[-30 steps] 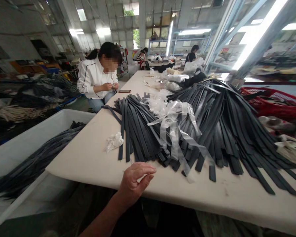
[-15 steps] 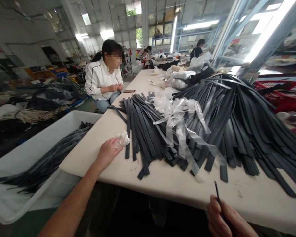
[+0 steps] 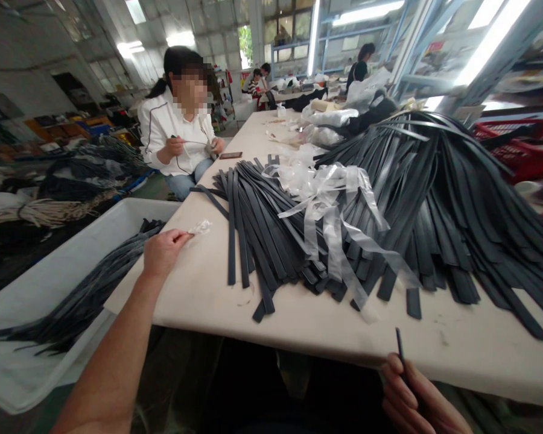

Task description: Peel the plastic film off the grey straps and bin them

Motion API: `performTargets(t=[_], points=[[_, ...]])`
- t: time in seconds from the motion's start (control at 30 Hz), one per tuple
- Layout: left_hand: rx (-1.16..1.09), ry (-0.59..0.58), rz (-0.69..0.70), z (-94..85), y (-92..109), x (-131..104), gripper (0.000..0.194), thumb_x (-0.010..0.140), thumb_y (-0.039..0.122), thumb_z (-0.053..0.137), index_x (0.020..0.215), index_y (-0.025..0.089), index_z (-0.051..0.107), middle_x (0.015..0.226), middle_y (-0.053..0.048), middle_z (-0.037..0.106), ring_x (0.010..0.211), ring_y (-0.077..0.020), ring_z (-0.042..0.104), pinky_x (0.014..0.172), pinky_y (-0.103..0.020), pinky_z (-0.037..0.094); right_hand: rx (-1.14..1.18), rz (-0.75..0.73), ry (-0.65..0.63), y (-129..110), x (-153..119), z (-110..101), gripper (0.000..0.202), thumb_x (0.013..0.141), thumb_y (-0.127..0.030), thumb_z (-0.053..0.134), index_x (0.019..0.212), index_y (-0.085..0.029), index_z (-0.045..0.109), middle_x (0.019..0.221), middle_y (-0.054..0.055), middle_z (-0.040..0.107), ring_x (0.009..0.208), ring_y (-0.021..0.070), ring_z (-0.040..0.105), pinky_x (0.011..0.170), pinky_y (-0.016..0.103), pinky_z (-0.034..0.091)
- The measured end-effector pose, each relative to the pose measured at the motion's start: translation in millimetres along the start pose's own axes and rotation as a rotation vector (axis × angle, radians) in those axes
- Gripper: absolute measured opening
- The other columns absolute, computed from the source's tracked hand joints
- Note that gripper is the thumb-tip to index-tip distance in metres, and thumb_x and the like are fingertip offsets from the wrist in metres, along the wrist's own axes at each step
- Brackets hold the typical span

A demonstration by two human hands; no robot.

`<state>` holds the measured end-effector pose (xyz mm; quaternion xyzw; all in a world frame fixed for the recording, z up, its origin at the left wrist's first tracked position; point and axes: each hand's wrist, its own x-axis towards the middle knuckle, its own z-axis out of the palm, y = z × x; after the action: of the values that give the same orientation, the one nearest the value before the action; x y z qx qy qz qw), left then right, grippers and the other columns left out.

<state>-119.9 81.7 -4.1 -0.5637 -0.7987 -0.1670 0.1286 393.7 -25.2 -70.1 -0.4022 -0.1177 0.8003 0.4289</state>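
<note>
My left hand [image 3: 166, 248] pinches a crumpled whitish wad [image 3: 201, 228] over the left part of the pale table [image 3: 199, 289]. At the lower right, by the table's front edge, my right hand [image 3: 411, 392] is closed around a thin dark stick-like piece [image 3: 400, 345] that points up. Between and beyond my hands lies a bundle of flat dark strips [image 3: 257, 235], with clear plastic ribbons [image 3: 335, 235] across it. A bigger pile of dark strips [image 3: 438, 211] fans out at the right.
A white tub [image 3: 76, 241] with dark strips stands left of the table. Across the table's left edge sits a person in white [image 3: 181, 132], near a phone [image 3: 231, 155]. Red baskets [image 3: 511, 138] are at the right; other people are farther back.
My left hand has moved left with the wad, away from the strips. The seated person's hands have moved apart, with a thin dark cord between them. My right hand has hardly moved.
</note>
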Motion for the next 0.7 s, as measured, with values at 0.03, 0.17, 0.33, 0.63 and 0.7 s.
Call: performTargets(t=[0.03, 0.17, 0.33, 0.63, 0.7], points=[[0.035, 0.016, -0.020, -0.3, -3.4, 2.3, 0.034, 0.092, 0.045, 0.053, 0.091, 0.020, 0.077, 0.091, -0.008, 0.078, 0.079, -0.0237, 0.069, 0.066, -0.029, 0.042, -0.005, 0.000, -0.001, 1.5, 0.7, 3.9, 0.032, 0.079, -0.045, 0.080, 0.078, -0.018, 0.064, 0.060, -0.007, 0.041, 0.040, -0.0012, 0.019, 0.039, 0.014, 0.032], [0.172, -0.019, -0.024, 7.1, -14.2, 9.7, 0.041, 0.095, 0.042, 0.044, 0.102, 0.017, 0.076, 0.098, -0.013, 0.077, 0.087, -0.0278, 0.068, 0.070, -0.033, 0.043, -0.076, 0.005, -0.020, 4.7, 2.4, 16.4, 0.036, 0.080, -0.049, 0.079, 0.078, -0.017, 0.065, 0.057, -0.006, 0.046, 0.038, -0.0011, 0.025, 0.039, 0.015, 0.033], [0.165, -0.107, 0.041, 18.2, -17.3, 4.0, 0.037, 0.093, 0.031, 0.042, 0.104, 0.017, 0.075, 0.105, -0.013, 0.076, 0.093, -0.0271, 0.068, 0.078, -0.031, 0.045, -0.115, -0.026, -0.010, 3.0, 3.1, 20.3, 0.038, 0.079, -0.052, 0.079, 0.079, -0.017, 0.065, 0.056, -0.005, 0.050, 0.037, 0.0003, 0.032, 0.040, 0.016, 0.032], [0.139, -0.182, -0.042, 17.3, -8.6, -2.6, 0.029, 0.086, 0.048, 0.058, 0.086, 0.022, 0.071, 0.083, -0.010, 0.075, 0.076, -0.0277, 0.067, 0.062, -0.033, 0.042, -0.125, -0.090, -0.007, 3.1, 6.1, 30.8, 0.039, 0.079, -0.051, 0.079, 0.083, -0.016, 0.065, 0.055, -0.005, 0.052, 0.036, 0.0017, 0.033, 0.040, 0.018, 0.032], [0.084, -0.151, -0.094, 12.0, -2.0, -6.7, 0.036, 0.082, 0.052, 0.065, 0.095, 0.019, 0.068, 0.088, -0.012, 0.074, 0.079, -0.0288, 0.068, 0.065, -0.034, 0.045, -0.157, -0.104, 0.004, 2.8, 5.5, 31.3, 0.038, 0.079, -0.051, 0.079, 0.083, -0.016, 0.065, 0.056, -0.004, 0.054, 0.037, 0.0028, 0.035, 0.041, 0.019, 0.034]])
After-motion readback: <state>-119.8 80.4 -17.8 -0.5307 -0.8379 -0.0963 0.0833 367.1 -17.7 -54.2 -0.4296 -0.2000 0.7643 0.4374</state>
